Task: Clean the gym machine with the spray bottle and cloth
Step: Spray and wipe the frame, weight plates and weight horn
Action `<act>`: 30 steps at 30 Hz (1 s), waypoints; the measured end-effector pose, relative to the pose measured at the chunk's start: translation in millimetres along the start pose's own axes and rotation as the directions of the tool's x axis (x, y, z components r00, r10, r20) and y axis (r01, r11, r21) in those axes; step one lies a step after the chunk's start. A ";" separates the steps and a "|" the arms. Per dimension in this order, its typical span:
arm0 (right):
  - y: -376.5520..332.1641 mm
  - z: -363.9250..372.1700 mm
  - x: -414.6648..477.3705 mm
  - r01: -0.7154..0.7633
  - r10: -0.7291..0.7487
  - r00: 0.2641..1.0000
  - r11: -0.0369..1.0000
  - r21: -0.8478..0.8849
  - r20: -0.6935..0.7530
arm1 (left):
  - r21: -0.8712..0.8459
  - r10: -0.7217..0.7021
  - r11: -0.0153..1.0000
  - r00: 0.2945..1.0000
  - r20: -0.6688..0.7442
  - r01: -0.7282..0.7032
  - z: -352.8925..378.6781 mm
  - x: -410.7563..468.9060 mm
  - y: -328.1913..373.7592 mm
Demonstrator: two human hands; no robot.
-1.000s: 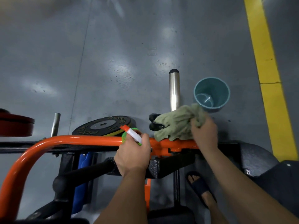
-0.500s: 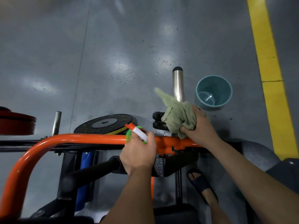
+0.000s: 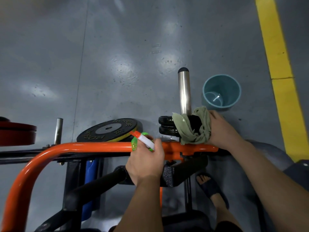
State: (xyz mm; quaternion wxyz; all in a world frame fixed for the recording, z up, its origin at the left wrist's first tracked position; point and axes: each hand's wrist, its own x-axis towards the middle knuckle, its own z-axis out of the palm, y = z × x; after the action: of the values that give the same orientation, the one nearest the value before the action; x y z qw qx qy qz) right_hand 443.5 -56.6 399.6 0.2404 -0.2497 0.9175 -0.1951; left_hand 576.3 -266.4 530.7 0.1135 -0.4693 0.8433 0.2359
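Gripping the crumpled olive-green cloth [image 3: 189, 131] in my right hand [image 3: 220, 129], I have my fingers curled round it, holding it against the stacked black rubber discs [image 3: 165, 126] at the foot of the shiny steel post [image 3: 184, 92], toward four o'clock in my view. My left hand [image 3: 145, 163] sits near six o'clock, fingers wrapped round the small green plastic spray bottle [image 3: 143, 142]. Its white-and-orange nozzle points toward ten o'clock, over the orange steel tube of the gym machine [image 3: 93, 145]. A round black weight plate [image 3: 107, 131] lies on the grey floor [image 3: 117, 47] at nine o'clock from the cloth, and a teal plastic bucket [image 3: 234, 97] stands at one o'clock from it.
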 end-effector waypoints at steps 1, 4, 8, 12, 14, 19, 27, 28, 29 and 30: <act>-6.8 -3.0 -1.3 0.002 -0.003 1.000 1.000 -0.006 -0.030 | 0.001 0.007 1.000 1.000 0.004 -0.007 0.3 0.6 -0.4; -22.7 -6.9 -3.3 -0.017 0.018 0.994 1.000 0.004 -0.110 | 0.025 0.043 0.999 0.999 0.011 -0.044 1.8 1.8 -2.1; -60.2 -9.4 7.4 -0.060 0.051 0.997 0.982 -0.181 -0.053 | 0.019 0.038 0.999 0.999 0.011 -0.038 1.0 3.0 -3.1; -116.2 4.6 30.1 -0.132 0.124 0.991 0.928 -0.349 -0.046 | 0.010 0.038 0.999 0.999 -0.012 -0.038 2.9 3.9 -3.4; -140.6 16.2 46.3 -0.150 0.139 0.989 0.921 -0.359 -0.057 | 0.029 0.030 0.999 0.999 -0.017 -0.030 3.9 4.3 -2.9; -161.7 35.2 60.9 -0.076 0.063 0.996 0.970 -0.230 -0.063 | 0.037 0.023 0.999 0.999 -0.024 -0.022 3.1 1.6 -0.5; -67.1 0.2 -16.7 -0.025 0.112 0.922 0.973 0.231 -0.371 | 0.009 0.014 1.000 1.000 -0.009 -0.014 2.1 3.0 -2.1; -59.0 -5.8 -21.7 -0.067 0.193 0.905 0.945 0.319 -0.380 | 0.009 0.019 1.000 1.000 -0.008 -0.019 2.2 3.1 -3.1; -54.5 -10.9 -22.7 -0.127 0.294 0.885 0.898 0.421 -0.361 | 0.010 0.023 1.000 1.000 -0.008 -0.023 2.3 2.8 -3.4; -52.9 -11.8 -19.5 -0.195 0.399 0.861 0.832 0.519 -0.316 | 0.010 0.028 1.000 1.000 -0.006 -0.028 1.9 2.3 -3.1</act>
State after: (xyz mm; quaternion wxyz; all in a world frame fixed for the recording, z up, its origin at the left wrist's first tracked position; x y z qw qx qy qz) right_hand 471.2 -85.3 441.2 0.1227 0.0121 0.8997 -0.4188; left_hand 577.7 -268.6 527.2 0.1098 -0.4579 0.8512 0.2318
